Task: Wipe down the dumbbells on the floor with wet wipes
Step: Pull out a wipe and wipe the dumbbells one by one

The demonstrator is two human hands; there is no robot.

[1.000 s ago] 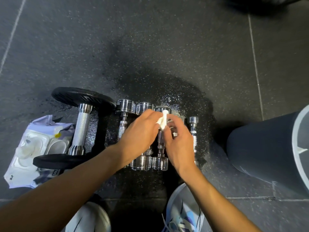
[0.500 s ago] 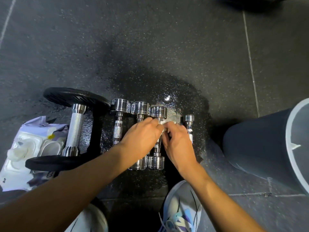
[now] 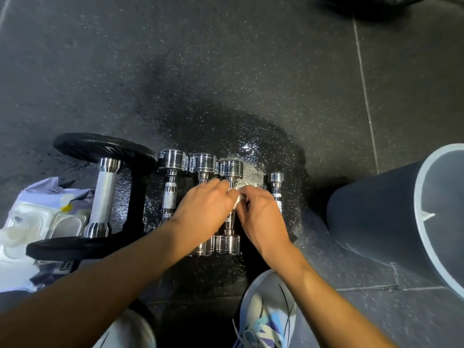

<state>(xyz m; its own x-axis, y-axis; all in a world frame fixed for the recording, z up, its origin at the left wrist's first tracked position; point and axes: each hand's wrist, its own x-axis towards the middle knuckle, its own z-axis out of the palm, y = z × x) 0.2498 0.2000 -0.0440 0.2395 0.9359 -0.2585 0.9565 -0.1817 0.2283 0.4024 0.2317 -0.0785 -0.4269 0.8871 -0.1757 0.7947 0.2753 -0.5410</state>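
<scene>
While both hands are bunched over the row, it looks like the job is somewhere mid-way. The left hand and right hand each have their grip closed on a small white wet wipe, pinched between them right over the handle of the 3rd chrome dumbbell. So that one is being worked on now, I'd guess.

There are 4 small chrome dumbbells side by side on the floor, plus a big dumbbell with black plates at the left end. The 1st chrome dumbbell and the thin one at the far right are untouched at this moment. Can't tell which are already clean, they're all shiny. I'd say at least the thin one and maybe the big one are left.

The wipes pack sits at the far left, partly under the big dumbbell's near plate.

Floor is dark speckled rubber tile with pale seams, and there's a wet glossy patch around the chrome ones. A grey bin stands on the right, and a sneaker pokes in at the bottom.
</scene>
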